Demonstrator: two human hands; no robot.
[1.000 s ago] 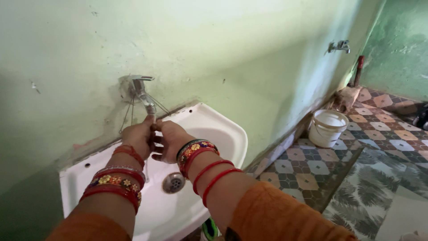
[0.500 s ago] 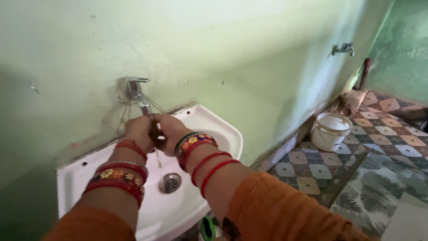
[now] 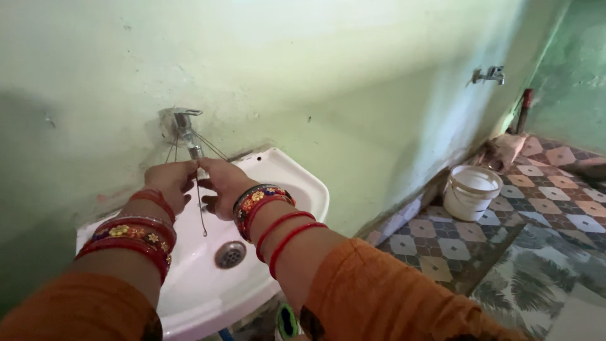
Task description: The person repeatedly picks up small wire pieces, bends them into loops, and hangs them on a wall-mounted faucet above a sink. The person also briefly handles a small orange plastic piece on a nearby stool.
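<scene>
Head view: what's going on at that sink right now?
A person stands over a white wall-mounted sink, both hands raised to the spout of a metal tap. The left hand and right hand meet just below it, fingers pinched around a thin wire that hangs down toward the drain. A white bucket sits on the patterned floor.

Tap spout [image 3: 197,153] tip hidden behind fingers; basin [image 3: 189,297] front cut off.
</scene>
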